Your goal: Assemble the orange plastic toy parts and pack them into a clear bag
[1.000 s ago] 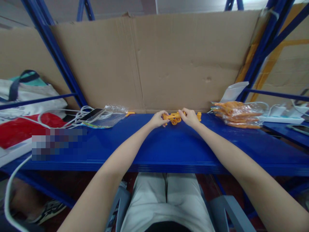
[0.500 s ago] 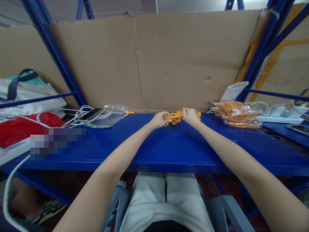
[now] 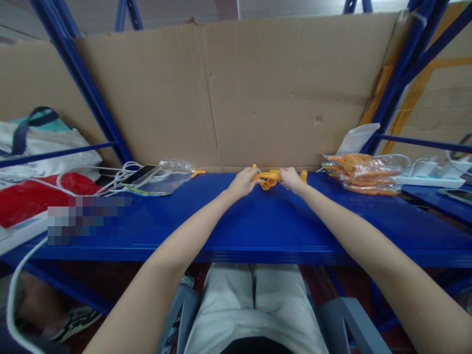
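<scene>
An orange plastic piece [image 3: 271, 175] with a long narrow body and round, wheel-like parts underneath is held just above or on the blue table, near the cardboard. My left hand [image 3: 242, 182] is closed around its left end, and a small orange tip pokes up above the fingers. Around the right part of the body, my right hand [image 3: 292, 179] is closed too. A rounded orange end [image 3: 304, 176] shows just right of that hand. My fingers hide much of the piece, and its exact kind is too small to make out.
Clear bags of orange parts [image 3: 363, 173] lie on the right, near a white power strip [image 3: 433, 182]. To the left are a phone [image 3: 140, 174], white cables, a plastic bag [image 3: 167, 183] and a small orange part [image 3: 198, 173]. Cardboard [image 3: 258, 93] walls off the back.
My left hand has turned and closed further over the left end, whose tip now points up. My right hand has shifted slightly, and its fingers now wrap lower on the body.
</scene>
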The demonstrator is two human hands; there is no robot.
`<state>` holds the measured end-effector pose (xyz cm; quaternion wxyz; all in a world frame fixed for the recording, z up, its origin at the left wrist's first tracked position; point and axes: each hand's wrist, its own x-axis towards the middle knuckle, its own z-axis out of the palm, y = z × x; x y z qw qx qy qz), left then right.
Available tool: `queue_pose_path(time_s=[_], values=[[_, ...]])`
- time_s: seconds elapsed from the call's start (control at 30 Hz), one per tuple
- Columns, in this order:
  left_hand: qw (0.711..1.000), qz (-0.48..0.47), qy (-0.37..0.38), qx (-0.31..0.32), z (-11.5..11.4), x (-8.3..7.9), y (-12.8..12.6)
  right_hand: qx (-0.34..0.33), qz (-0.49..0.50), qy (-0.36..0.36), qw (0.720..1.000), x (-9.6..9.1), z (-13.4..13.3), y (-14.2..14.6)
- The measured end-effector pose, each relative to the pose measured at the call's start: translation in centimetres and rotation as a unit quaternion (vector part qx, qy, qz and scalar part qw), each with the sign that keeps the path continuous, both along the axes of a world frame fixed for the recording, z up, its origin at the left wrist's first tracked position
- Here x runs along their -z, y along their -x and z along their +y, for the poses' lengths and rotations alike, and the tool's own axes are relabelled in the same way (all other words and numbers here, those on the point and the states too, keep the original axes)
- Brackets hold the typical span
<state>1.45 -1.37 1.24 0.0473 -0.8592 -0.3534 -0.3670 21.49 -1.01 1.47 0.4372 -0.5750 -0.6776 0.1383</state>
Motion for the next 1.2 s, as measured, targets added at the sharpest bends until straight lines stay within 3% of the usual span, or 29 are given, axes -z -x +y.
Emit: queue_pose_path(time_s=[0.07,0.13,0.3,0.37,0.47,0.57,0.67,0.8,0.93,1.2], values=[[1.000,0.013,-0.008,-0.001,-0.1,0.1,0.0,-0.001,0.118,0.109,0.987,-0.3,-0.8,0.4],[1.000,0.014,-0.008,0.000,-0.2,0.0,0.0,0.011,0.173,0.165,0.971,-0.8,-1.6,0.7],[0.998,-0.033,0.044,-0.002,0.1,0.1,-0.3,-0.007,0.172,0.166,0.971,-1.0,-2.1,1.0],[0.993,-0.063,0.100,-0.011,0.2,0.2,-0.4,-0.020,0.142,0.129,0.981,-0.8,-1.9,0.8],[0.971,-0.123,0.207,-0.012,0.3,0.3,-0.5,-0.029,0.030,-0.010,0.999,-0.6,-1.8,0.4],[0.940,-0.174,0.292,0.019,0.2,0.3,-0.5,-0.008,-0.096,-0.132,0.987,-0.5,-1.9,0.0],[0.921,-0.195,0.332,0.055,0.2,0.2,-0.6,0.040,-0.183,-0.166,0.968,-0.6,-1.9,0.0],[0.917,-0.205,0.330,0.088,0.6,0.5,-0.7,0.101,-0.242,-0.157,0.952,-0.9,-1.8,0.2],[0.920,-0.209,0.315,0.103,0.8,0.8,-0.8,0.117,-0.254,-0.132,0.951,-1.4,-1.6,0.3],[0.955,-0.163,0.237,0.080,0.4,0.7,-0.9,0.135,-0.232,-0.072,0.960,-2.1,-1.9,0.4]])
